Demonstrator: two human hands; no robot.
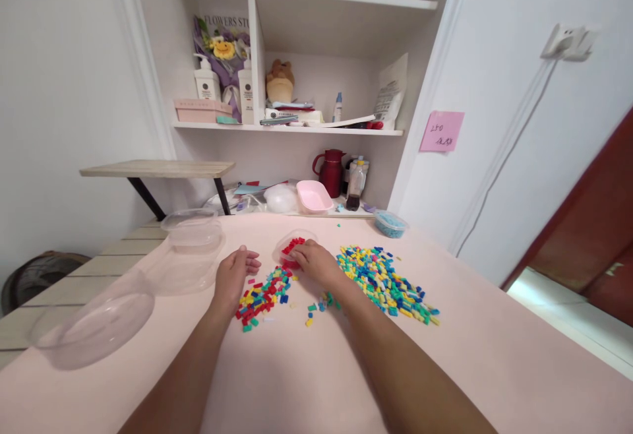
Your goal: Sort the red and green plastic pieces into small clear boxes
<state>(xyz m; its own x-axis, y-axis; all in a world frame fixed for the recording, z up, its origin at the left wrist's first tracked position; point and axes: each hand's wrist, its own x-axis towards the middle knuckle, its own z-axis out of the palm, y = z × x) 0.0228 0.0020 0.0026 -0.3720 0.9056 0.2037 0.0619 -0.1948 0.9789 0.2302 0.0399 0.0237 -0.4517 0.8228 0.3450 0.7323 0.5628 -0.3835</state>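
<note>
On the pink table (297, 381) lie two heaps of small coloured bricks. The larger heap (383, 282) is to the right, the smaller heap (262, 297) sits between my hands. A small clear container (295, 248) holds red bricks. My right hand (316, 262) rests at that container's edge, fingers curled together over the red bricks; what they pinch is hidden. My left hand (235, 276) lies on the table just left of the smaller heap, fingers loosely bent and empty.
Clear plastic containers and lids (190, 233) and a large clear lid (93, 328) lie at the left. A clear tub of blue bricks (390, 223) stands at the back right. A pink tray (314, 196), a red jug (330, 171) and shelves fill the back wall.
</note>
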